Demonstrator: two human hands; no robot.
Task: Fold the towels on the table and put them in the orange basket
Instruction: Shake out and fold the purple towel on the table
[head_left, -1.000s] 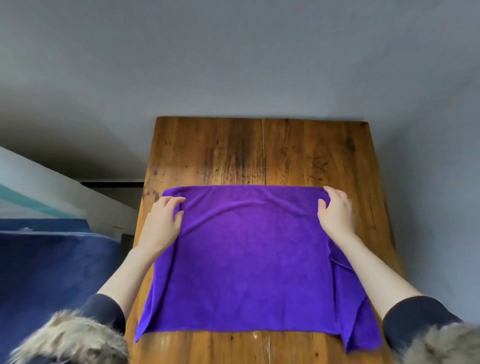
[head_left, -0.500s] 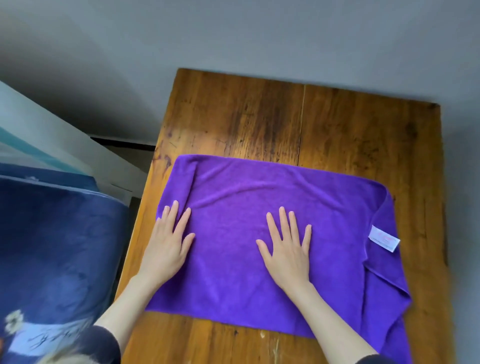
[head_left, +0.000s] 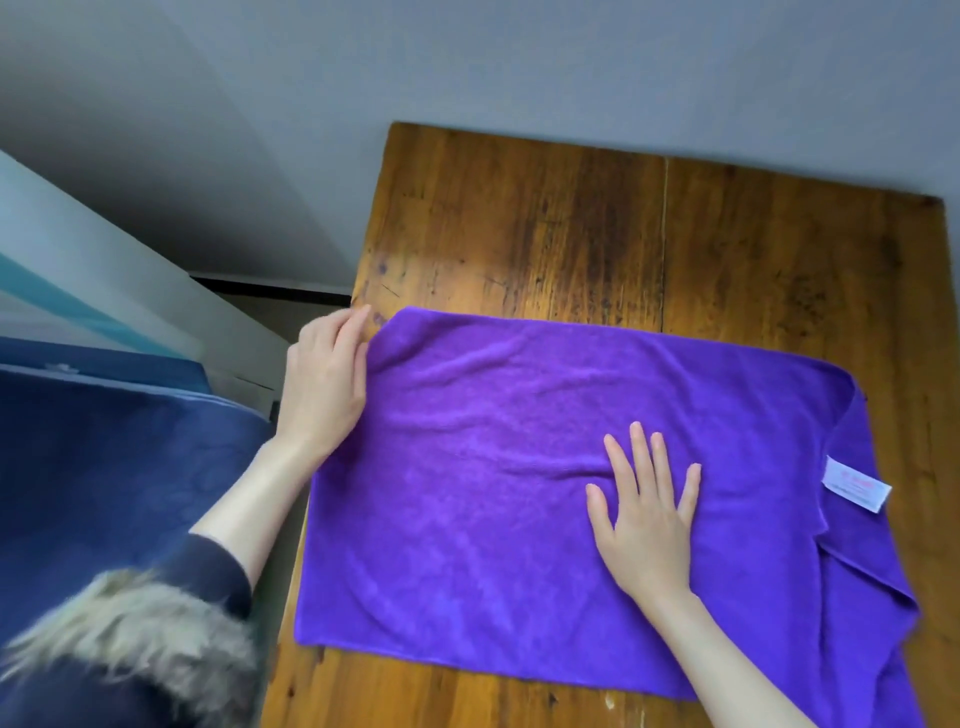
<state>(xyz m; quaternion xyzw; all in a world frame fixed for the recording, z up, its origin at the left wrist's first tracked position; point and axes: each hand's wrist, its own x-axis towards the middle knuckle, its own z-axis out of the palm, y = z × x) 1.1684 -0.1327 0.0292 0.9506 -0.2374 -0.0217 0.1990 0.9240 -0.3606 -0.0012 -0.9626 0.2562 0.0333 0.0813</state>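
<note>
Wooden table (head_left: 571, 218), purple towel (head_left: 467, 493), right hand (head_left: 644, 519) flat, left hand (head_left: 324, 384) gripping edge

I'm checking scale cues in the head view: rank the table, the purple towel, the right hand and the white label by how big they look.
1. table
2. towel
3. right hand
4. label

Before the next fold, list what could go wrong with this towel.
1. The purple towel has its right layers misaligned, with a loose flap near the white label; folding now may lock in a crooked edge.
2. The right hand presses flat beside a wrinkle, which could get creased in.
3. The left hand is at the towel's left edge, at the wooden table side; a pull could drag cloth off.
</note>
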